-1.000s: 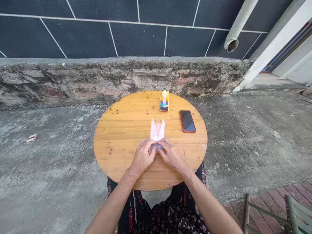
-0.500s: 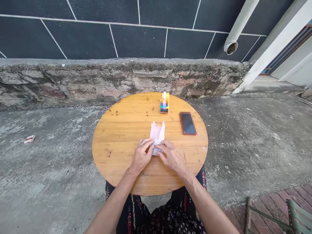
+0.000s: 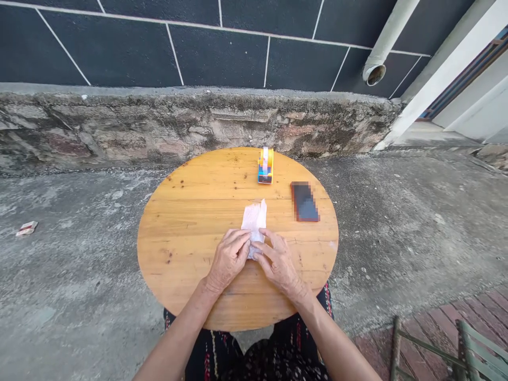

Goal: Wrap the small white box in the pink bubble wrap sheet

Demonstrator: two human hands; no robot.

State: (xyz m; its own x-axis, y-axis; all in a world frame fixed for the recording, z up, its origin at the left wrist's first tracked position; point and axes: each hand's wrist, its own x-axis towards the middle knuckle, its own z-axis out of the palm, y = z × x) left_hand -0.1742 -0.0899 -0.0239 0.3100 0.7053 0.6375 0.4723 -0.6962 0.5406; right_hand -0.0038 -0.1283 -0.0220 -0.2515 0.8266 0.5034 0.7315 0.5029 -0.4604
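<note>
A thin, crinkled, whitish wrapping sheet (image 3: 254,216) lies on the round wooden table in front of me, narrow and folded along its sides. My left hand (image 3: 230,255) pinches its near left edge, thumb and fingers close together. On the opposite side my right hand (image 3: 277,260) grips the near right edge with bent fingers, the thumb low and the index finger higher up. The sheet's near part looks bluish between the fingertips. Whether something is wrapped inside, I cannot tell.
The wooden table (image 3: 178,211) bears a yellow and blue tape dispenser (image 3: 265,166) at the back and a dark, blurred-out phone-like slab with a red edge (image 3: 305,202) at the right. A stone ledge (image 3: 159,127) runs behind. A green chair (image 3: 432,349) stands lower right.
The sheet's upper left flap, upright before, now lies flatter and wider, while the right flap still sticks up. My right fingers have spread a little. The view has shifted slightly.
</note>
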